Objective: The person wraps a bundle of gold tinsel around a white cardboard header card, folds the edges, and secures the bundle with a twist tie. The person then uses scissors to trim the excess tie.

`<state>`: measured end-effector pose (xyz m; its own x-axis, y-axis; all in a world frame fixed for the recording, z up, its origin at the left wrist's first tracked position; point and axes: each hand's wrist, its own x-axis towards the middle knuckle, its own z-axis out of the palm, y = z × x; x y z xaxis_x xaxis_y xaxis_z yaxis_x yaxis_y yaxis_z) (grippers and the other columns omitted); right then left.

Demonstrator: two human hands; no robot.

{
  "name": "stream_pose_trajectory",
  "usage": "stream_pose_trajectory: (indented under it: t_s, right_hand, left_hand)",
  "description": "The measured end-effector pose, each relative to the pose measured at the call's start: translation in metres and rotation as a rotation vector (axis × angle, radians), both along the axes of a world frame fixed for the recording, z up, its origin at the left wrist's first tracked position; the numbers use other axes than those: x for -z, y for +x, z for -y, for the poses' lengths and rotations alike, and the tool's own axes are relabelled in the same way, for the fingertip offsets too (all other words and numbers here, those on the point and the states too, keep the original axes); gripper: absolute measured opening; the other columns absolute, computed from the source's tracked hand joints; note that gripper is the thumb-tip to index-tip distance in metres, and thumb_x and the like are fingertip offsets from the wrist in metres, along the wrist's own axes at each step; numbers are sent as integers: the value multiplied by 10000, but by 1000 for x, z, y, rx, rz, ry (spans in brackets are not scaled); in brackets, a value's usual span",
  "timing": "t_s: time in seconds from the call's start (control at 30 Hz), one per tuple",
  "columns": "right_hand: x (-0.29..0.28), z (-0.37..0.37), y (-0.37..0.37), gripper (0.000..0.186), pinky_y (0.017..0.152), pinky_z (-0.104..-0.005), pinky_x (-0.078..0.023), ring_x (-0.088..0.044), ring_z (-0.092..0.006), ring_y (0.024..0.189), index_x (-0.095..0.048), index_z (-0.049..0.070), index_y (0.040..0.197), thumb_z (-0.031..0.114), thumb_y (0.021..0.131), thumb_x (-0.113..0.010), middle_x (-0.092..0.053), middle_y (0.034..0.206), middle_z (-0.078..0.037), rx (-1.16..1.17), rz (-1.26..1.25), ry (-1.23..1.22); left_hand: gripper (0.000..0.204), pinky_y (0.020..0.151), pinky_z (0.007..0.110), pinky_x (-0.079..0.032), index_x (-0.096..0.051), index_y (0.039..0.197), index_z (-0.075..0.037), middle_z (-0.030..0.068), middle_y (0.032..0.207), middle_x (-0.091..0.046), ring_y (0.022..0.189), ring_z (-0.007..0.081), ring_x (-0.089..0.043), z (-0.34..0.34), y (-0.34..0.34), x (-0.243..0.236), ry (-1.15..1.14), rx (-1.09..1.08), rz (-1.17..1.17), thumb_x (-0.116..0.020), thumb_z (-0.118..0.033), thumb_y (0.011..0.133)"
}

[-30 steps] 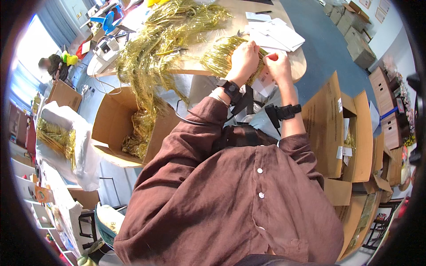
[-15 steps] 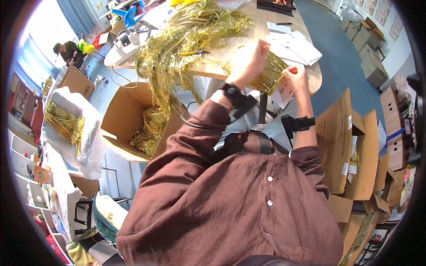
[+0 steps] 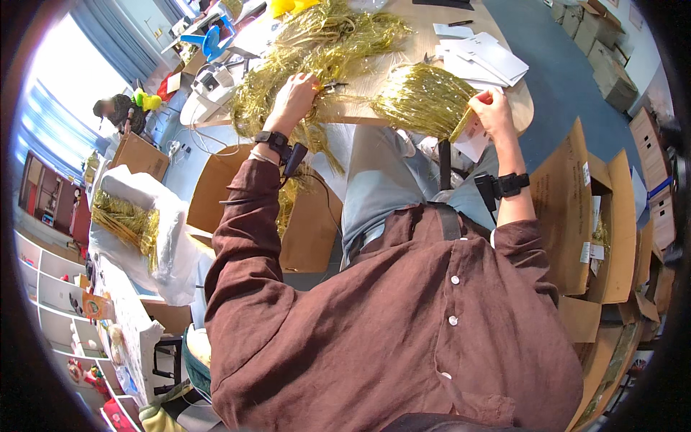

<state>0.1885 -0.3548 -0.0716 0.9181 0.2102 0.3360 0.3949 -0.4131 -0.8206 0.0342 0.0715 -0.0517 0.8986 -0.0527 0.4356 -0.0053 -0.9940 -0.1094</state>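
Note:
My right hand pinches the banded edge of a gold tinsel fringe. The fringe's strands fan out leftward over the table's near edge, and a pale slip of paper hangs below my fingers. My left hand is closed at a small yellow-handled tool with a dark tip, lying among tinsel strands. My fingers cover much of it, so its exact kind does not show. Around and beyond that hand spreads a large loose heap of gold tinsel, some strands drooping over the table edge.
White papers and a pen lie on the table at the far right. An open cardboard box with tinsel stands below my left forearm. More cardboard boxes are at right. A person is at far left.
My left hand has let go of the fringe and moved left to the yellow-handled tool on the heap. My right hand still pinches the fringe, which now lies more in sight.

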Motion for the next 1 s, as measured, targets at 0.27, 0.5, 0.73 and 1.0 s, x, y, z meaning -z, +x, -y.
stream_pose_trajectory:
  t_s: [0.27, 0.5, 0.73, 1.0]
  right_hand:
    - [1, 1, -1, 198, 673, -313, -508, -612, -157, 710, -651, 5, 835, 176, 771, -727, -661, 772, -76, -41, 26, 20]
    - [5, 1, 3, 250, 697, -349, -542, -684, -228, 729, -671, 11, 827, 238, 745, -736, -712, 785, -132, -32, 29, 46]
    - [1, 0, -3, 246, 676, -350, -554, -688, -224, 692, -681, 23, 826, 241, 746, -763, -710, 756, -120, -11, 8, 42]
    - [-5, 2, -11, 255, 685, -370, -545, -690, -258, 726, -669, 25, 830, 252, 750, -755, -706, 773, -146, -10, -5, 36]
  left_hand:
    - [170, 844, 391, -507, -613, 1044, -1, 170, 1053, -595, 954, 313, -609, -17, 6, -21, -196, 21, 54, -557, -138, 960]
    - [332, 827, 337, -554, -522, 1187, -12, 124, 1200, -632, 980, 236, -693, 24, -8, -65, -1345, 246, 213, -381, -295, 1084]
    - [315, 948, 376, -512, -549, 1127, -16, 168, 1152, -677, 1094, 245, -657, 138, -4, -79, -1626, 584, 41, -346, -253, 1088]
    - [304, 961, 352, -504, -561, 1162, -27, 154, 1194, -669, 1114, 217, -644, 229, 34, -57, -1499, 497, -201, -447, -291, 1063]
